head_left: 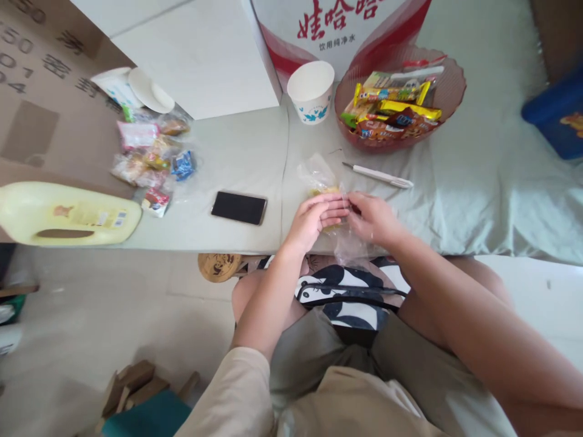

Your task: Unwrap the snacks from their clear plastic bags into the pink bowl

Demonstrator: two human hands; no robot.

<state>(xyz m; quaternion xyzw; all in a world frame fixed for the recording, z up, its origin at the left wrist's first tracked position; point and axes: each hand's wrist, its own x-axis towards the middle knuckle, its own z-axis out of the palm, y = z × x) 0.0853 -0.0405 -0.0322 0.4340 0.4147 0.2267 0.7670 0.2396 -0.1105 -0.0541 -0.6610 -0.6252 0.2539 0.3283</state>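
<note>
Near the table's front edge both hands are at a clear plastic bag with something yellowish in it. My left hand lies across the bag's left side, fingers together over it, holding it. My right hand pinches the bag's right side between thumb and fingers. Crumpled clear film hangs below the hands over the edge. What the yellowish content is, I cannot make out. Just beyond my right hand lies a white pen-like tool with a dark tip.
Behind stand a paper cup and a pinkish bowl of snack packets. A phone lies to the left, beyond it a pile of wrapped snacks and a pale yellow jug. A blue container is at far right.
</note>
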